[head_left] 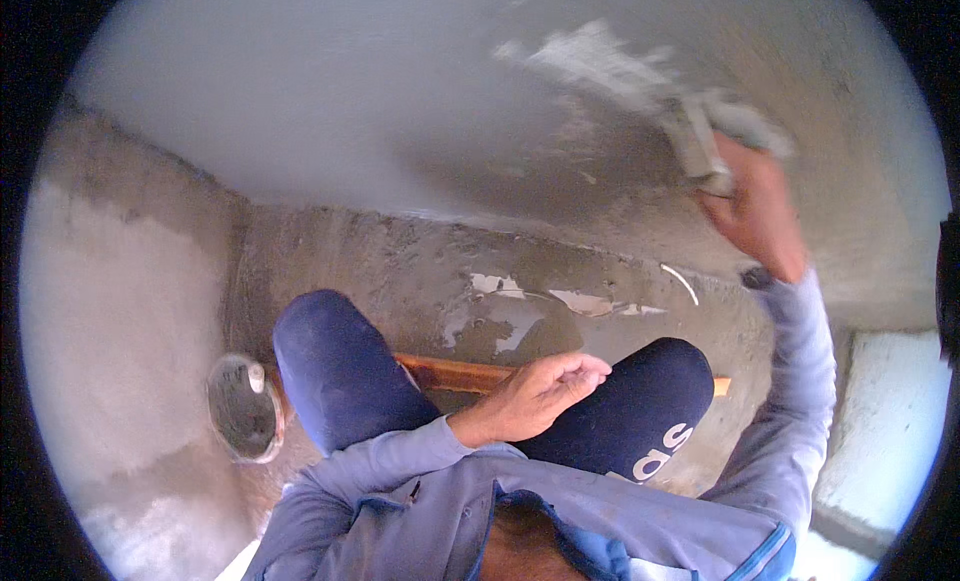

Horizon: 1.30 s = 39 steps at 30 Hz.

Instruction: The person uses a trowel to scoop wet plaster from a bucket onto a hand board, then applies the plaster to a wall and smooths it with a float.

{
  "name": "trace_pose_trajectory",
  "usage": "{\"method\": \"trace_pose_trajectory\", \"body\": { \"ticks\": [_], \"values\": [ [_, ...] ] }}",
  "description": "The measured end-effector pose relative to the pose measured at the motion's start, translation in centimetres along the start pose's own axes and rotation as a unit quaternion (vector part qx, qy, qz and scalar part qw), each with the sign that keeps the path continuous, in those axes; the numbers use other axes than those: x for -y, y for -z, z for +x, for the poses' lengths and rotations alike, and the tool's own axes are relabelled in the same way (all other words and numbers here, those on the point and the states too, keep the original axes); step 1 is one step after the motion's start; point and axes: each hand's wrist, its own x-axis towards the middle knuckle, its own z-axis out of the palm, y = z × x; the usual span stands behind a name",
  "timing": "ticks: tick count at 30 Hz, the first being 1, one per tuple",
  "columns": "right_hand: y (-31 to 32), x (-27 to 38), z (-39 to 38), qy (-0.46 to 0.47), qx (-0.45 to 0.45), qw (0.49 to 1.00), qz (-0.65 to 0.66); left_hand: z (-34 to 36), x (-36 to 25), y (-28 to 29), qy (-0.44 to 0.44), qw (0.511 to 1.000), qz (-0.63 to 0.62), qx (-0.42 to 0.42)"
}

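Observation:
My right hand (760, 206) is wrapped round a pale float (700, 141), blurred by motion, which lies against the grey plastered wall (330, 101) at the upper right, over a whitish smear (580, 56). My left hand (540, 401) hangs by my right knee (650, 411) with nothing in it, its fingers loosely extended toward the right.
Behind my legs lies a wooden board (450, 371) along the damp cement floor (520, 331), with pale wet patches and a thin white curved piece (680, 281). A round bucket (240, 421) with a pale handle inside stands at the left. Rough walls (130, 321) enclose both sides.

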Motion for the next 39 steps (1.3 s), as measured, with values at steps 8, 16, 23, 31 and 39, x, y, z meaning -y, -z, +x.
{"method": "trace_pose_trajectory", "body": {
  "ticks": [8,16,23,31,39],
  "values": [
    [-1.2,17.6,7.3,0.160,-0.090,0.983,0.007,-6.2,-10.4,5.0,-0.238,0.936,-0.153,-0.210],
    [-13.1,36.8,14.8,0.554,-0.107,0.810,0.162,-20.3,-11.2,13.2,-0.443,0.672,-0.296,-0.515],
    [-24.0,35.1,17.0,0.446,0.359,0.755,0.320,-44.5,0.1,9.1,-0.317,0.467,-0.018,-0.825],
    [-41.0,38.5,10.3,-0.097,0.703,0.368,0.601,-58.3,15.7,10.2,0.379,0.578,0.524,-0.498],
    [-43.2,41.4,6.2,-0.250,0.631,0.213,0.703,-54.7,15.3,12.8,0.309,0.640,0.288,-0.642]
  ]
}}
